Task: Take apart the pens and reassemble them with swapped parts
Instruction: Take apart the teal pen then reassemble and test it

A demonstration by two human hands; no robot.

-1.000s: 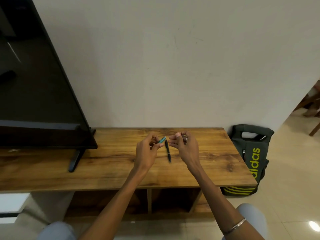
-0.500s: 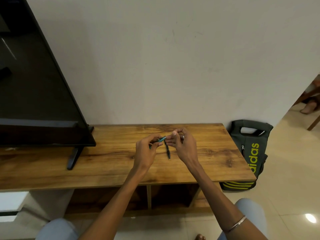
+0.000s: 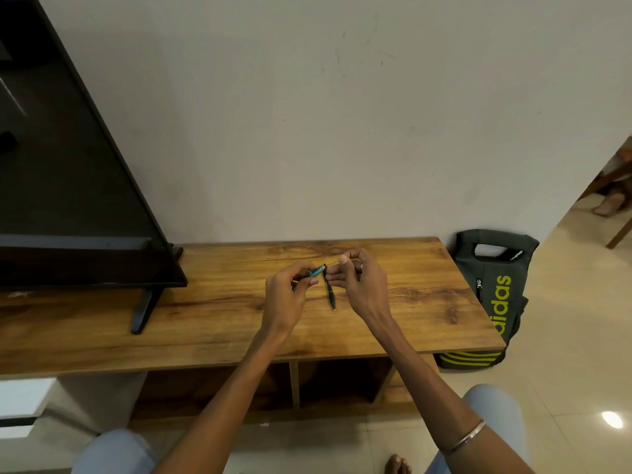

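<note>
Your left hand (image 3: 287,289) gripping a smooth teal plastic pen barrel (image 3: 316,271), your right hand (image 3: 355,278) pinching a thin, barely visible refill (image 3: 333,262), slim black pen (image 3: 330,292) on grained wooden tabletop (image 3: 219,302) between them.

teal pen (image 3: 316,271) mostly behind fingers

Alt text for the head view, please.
Over a wooden table, the left hand grips a teal pen while the right hand pinches a thin part at its tip. A black pen lies on the table between them.
</note>
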